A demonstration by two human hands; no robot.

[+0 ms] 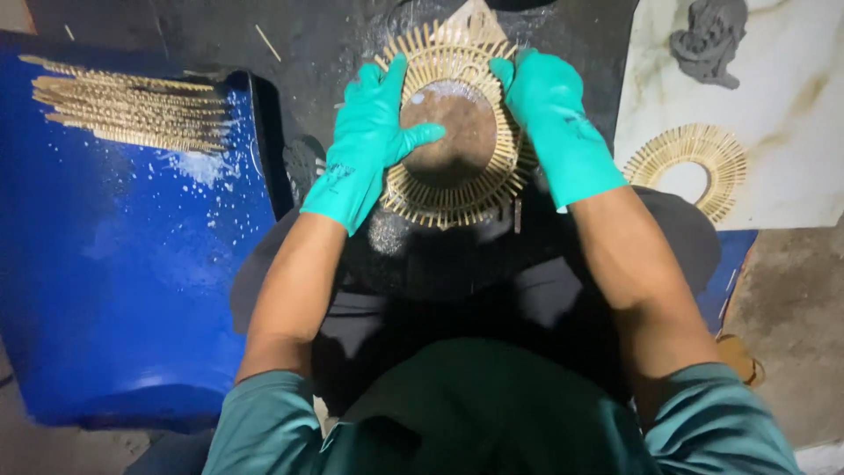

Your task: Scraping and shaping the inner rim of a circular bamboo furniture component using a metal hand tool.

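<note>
While teal rubber-gloved left hand (369,141) and right hand (549,110) press, fingers spread flat, round radial stick ring (457,198), brown domed centre (453,132).

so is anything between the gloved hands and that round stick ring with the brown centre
Nothing visible. The left hand in its teal rubber glove lies flat on the round ring of pale sticks with a brown centre, thumb across the centre; the right hand presses its right rim directly.

left hand (369,141): flat on stick ring (453,198), thumb on brown disc (462,132)
right hand (554,114): pressing ring's right edge
second ring (690,154): on marble slab (791,105)
loose sticks (132,110): on blue surface (114,264)
</note>
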